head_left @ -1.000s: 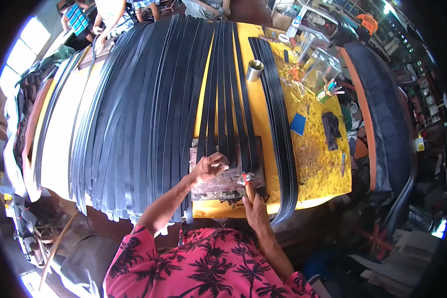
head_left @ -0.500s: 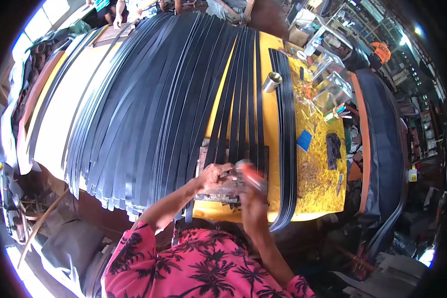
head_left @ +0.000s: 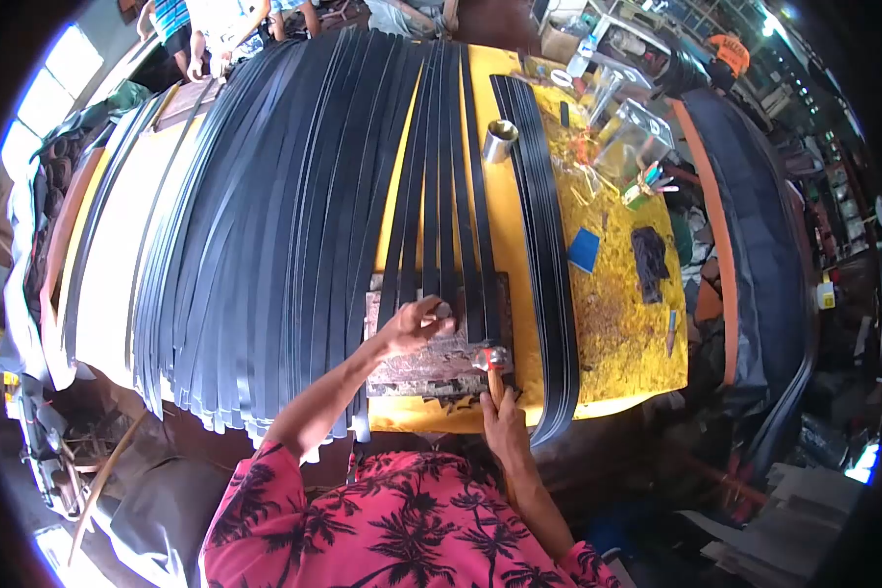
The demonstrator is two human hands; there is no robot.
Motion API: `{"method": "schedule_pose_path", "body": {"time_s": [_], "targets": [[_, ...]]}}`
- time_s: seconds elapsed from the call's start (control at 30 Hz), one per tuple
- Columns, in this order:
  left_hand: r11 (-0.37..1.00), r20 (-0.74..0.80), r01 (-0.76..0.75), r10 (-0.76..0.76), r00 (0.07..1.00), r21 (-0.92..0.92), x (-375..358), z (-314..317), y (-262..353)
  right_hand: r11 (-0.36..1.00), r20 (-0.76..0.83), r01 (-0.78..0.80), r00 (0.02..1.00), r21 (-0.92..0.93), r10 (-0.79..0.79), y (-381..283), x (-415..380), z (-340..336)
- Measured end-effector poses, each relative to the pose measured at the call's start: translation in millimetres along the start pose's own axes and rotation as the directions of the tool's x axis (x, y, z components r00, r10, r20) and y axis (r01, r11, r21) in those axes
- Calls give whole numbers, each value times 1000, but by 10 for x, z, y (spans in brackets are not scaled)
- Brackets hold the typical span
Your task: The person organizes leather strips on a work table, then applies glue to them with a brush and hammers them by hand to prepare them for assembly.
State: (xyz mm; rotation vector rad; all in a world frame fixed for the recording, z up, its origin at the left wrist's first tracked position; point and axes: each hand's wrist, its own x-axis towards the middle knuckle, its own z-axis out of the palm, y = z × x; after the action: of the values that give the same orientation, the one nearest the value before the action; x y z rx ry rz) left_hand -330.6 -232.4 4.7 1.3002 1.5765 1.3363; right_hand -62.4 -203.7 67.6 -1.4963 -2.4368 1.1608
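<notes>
My left hand (head_left: 414, 327) is closed around a short metal tool with a round grey end (head_left: 443, 311), held over the ends of several black strips (head_left: 431, 235). The tool's lower part is hidden by the fingers. Under the hand lies a worn, reddish-brown board (head_left: 402, 372), and the strip ends rest on its far part. My right hand (head_left: 505, 423) grips the wooden handle of a hammer (head_left: 495, 377). Its metal head, with a red patch, sits over the board's right side, apart from my left hand.
Many long black strips (head_left: 265, 196) cover the table's left and middle. A strip bundle (head_left: 539, 255) lies right of the board. Farther right are a metal cup (head_left: 501, 141), a blue piece (head_left: 584, 251), a dark cloth (head_left: 649, 263) and clear boxes (head_left: 637, 137). Other people stand beyond the table.
The hammer, blurred close beside my left hand before, is now lower and farther from it. My left hand still holds the metal tool. The whole view has shifted slightly.
</notes>
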Motion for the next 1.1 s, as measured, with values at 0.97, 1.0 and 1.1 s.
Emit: {"method": "schedule_pose_path", "body": {"time_s": [0.97, 1.0, 1.1], "targets": [[990, 107, 95, -106, 989, 100, 123, 27, -30, 996, 148, -70, 986, -47, 76, 175, 21, 62], [991, 113, 105, -114, 987, 81, 102, 34, -15, 999, 123, -49, 991, -22, 51, 176, 17, 67], [997, 103, 78, -80, 991, 27, 42, 70, -54, 1000, 106, -27, 994, 15, 25, 119, 22, 12]]}}
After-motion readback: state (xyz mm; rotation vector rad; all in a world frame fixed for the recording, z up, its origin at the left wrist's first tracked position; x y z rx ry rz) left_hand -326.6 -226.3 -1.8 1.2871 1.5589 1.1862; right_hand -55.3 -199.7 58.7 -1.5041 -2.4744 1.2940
